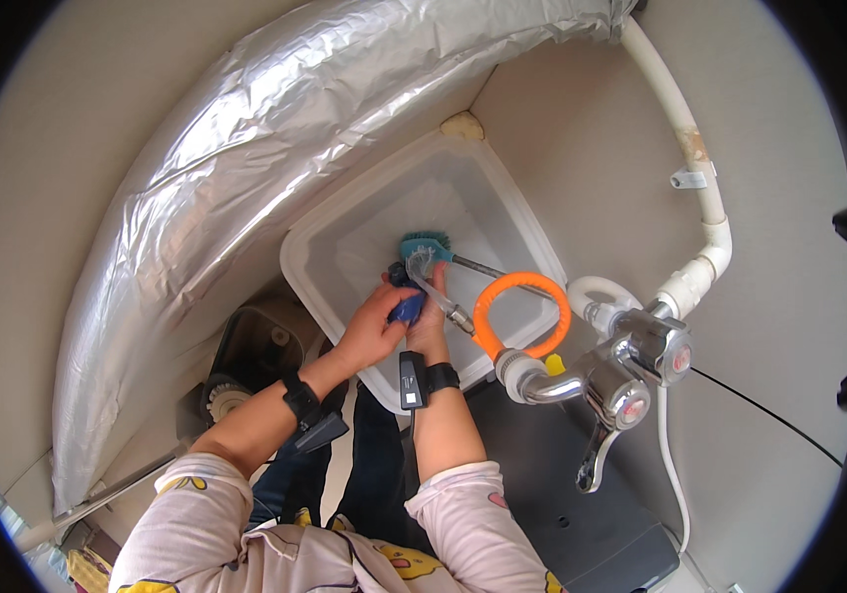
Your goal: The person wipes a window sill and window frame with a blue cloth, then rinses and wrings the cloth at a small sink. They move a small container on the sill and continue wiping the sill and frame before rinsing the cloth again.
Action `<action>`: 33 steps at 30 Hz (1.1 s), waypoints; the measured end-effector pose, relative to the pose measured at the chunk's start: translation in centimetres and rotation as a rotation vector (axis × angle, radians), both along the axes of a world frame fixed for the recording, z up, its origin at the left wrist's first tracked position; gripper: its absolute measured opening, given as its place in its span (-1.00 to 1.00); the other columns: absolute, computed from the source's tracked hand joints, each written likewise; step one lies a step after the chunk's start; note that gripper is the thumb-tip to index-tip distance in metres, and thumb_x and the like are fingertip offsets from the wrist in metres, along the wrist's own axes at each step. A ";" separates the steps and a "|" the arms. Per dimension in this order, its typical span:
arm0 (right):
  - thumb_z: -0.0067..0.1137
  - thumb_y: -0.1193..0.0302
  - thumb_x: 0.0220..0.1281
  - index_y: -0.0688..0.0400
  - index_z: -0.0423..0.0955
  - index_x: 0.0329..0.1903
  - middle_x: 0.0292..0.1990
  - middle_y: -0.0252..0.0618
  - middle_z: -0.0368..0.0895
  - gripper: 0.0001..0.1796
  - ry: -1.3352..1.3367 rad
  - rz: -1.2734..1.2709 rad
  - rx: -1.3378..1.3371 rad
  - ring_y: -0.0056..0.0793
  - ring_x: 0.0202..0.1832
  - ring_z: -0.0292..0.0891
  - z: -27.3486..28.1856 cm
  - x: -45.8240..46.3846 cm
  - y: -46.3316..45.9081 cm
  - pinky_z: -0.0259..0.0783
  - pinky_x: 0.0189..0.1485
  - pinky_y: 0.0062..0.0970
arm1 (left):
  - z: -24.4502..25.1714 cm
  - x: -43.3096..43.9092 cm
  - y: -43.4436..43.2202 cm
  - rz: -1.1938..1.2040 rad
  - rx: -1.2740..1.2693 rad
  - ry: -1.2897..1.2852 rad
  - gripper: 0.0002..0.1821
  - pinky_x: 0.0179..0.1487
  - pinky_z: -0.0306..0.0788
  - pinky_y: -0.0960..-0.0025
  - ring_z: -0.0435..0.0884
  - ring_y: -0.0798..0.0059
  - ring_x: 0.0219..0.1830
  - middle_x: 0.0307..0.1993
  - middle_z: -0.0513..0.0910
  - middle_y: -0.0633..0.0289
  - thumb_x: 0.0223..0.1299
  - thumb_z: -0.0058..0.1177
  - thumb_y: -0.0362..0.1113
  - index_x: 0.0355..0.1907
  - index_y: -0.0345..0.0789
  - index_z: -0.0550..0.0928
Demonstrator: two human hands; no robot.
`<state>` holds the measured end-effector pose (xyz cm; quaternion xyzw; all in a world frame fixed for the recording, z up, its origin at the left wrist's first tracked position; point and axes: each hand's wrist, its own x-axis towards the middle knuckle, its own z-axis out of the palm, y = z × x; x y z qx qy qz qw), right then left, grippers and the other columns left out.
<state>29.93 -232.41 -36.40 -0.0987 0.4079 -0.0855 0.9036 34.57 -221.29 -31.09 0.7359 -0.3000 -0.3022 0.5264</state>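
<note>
Over a white plastic sink basin (364, 370), my left hand (379, 315) grips a blue object (407, 305), perhaps a cloth or sponge; its exact kind cannot be told. My right hand (429, 315) is against the same object from the right, its fingers partly hidden. Water runs from the metal nozzle (459, 317) of an orange hose (561, 315) onto or close beside the object and my right fingers. Just beyond my hands lies a teal scrubbing brush (425, 246), its handle reaching right to the basin's rim.
A chrome tap (620, 370) with handles juts in from the right, joined to a white pipe (690, 148). A foil-wrapped duct (245, 148) curves along the upper left. Dark bins (264, 333) stand left of the basin, and a dark grey lid or box (572, 482) is at lower right.
</note>
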 end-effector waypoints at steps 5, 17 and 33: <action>0.08 0.17 0.32 0.09 0.44 0.04 -0.09 -0.30 0.58 -0.64 0.029 -0.098 -0.011 -0.41 -0.05 0.54 -1.7 0.2 1.4 0.48 0.01 -0.36 | -1.6 1.5 -2.0 0.002 0.132 -0.205 -0.65 -0.01 0.38 0.19 0.48 0.04 -0.11 -0.23 0.49 -0.01 -0.01 0.08 -0.35 -0.09 -0.34 0.52; -0.01 0.20 0.37 0.10 0.40 0.15 0.14 -0.24 0.47 -0.61 -0.004 -0.184 -0.007 -0.33 0.14 0.43 -2.3 -0.1 0.8 0.37 0.21 -0.32 | -4.6 3.4 -5.8 0.424 0.109 -0.236 -0.83 0.13 0.31 0.14 0.44 0.02 0.01 -0.10 0.54 0.04 0.04 0.09 -0.36 -0.25 -0.27 0.61; 0.06 0.15 0.32 0.16 0.50 -0.04 -0.07 -0.22 0.60 -0.64 -0.101 -0.156 0.070 -0.32 -0.03 0.53 -0.8 0.1 0.2 0.44 0.09 -0.32 | -2.6 2.6 -2.5 0.078 0.065 -0.458 -0.60 -0.02 0.43 0.18 0.50 0.01 -0.06 -0.08 0.49 0.02 -0.03 0.21 -0.12 -0.12 -0.26 0.58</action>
